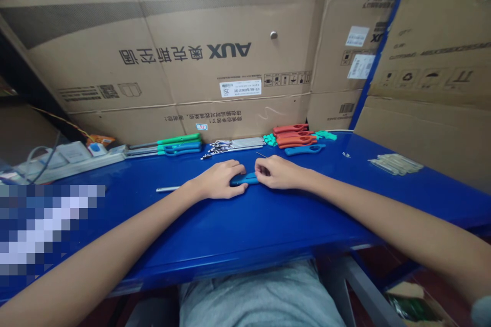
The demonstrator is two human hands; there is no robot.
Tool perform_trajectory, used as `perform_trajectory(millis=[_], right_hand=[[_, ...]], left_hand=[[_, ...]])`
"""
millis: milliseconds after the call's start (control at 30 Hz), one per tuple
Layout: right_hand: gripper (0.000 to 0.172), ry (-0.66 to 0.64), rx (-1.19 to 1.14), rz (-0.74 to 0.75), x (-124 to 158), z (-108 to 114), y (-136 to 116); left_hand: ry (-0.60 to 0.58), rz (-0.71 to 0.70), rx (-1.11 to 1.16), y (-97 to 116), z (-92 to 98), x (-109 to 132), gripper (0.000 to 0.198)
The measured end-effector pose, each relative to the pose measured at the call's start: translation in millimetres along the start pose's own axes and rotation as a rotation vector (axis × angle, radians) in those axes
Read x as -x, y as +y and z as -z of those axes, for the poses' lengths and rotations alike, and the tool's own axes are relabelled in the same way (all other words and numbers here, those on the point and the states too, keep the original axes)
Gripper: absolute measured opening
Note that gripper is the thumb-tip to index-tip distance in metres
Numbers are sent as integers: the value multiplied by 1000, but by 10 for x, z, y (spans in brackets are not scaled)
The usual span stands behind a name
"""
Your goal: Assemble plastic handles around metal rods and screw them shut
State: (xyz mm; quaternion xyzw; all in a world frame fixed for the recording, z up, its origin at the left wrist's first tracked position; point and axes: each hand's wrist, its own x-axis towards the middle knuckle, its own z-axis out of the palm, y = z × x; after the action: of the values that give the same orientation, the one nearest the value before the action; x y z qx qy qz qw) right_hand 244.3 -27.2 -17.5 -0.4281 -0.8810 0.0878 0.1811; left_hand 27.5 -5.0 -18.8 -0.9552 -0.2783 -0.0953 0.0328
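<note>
On your side of the rods [241, 143], the blue handle [250, 179] lies on the table [291, 219]. Your left hand [222, 180] is clamped around it; your right hand [279, 172] has its fingertips together at the end, though what they pinch I cannot tell. Red handles [290, 135] lie right of the rods, green sticks [179, 139] left.

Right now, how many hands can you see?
2: the left hand, holding the blue handle over the table, and the right hand, at that handle's right end. I see no others.
</note>
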Motion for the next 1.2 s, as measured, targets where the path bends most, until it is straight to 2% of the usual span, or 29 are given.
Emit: perform_trajectory(millis=[167,367,500,767,1000,1100,1200], right_hand=[[6,2,-82,-54,-32,-41,12],[7,-30,1,-82,-34,-13,-48],[11,-71,61,-126,-34,9,-96],[26,-141,246,-117,-52,35,-146],[32,-210,264,-187,-94,40,-212],[32,-177,268,-173,-121,13,-172],[34,-52,247,-102,-126,46,-61]], left_hand=[[-4,1,-6,0,1,3,27],[-8,8,4,6,7,-11,28],[-8,7,0,15,12,-7,27],[5,-19,-36,16,0,3,29],[-3,-30,-74,32,11,-5,27],[-8,-33,-81,34,17,-3,29],[-18,-23,-71,35,24,1,31]])
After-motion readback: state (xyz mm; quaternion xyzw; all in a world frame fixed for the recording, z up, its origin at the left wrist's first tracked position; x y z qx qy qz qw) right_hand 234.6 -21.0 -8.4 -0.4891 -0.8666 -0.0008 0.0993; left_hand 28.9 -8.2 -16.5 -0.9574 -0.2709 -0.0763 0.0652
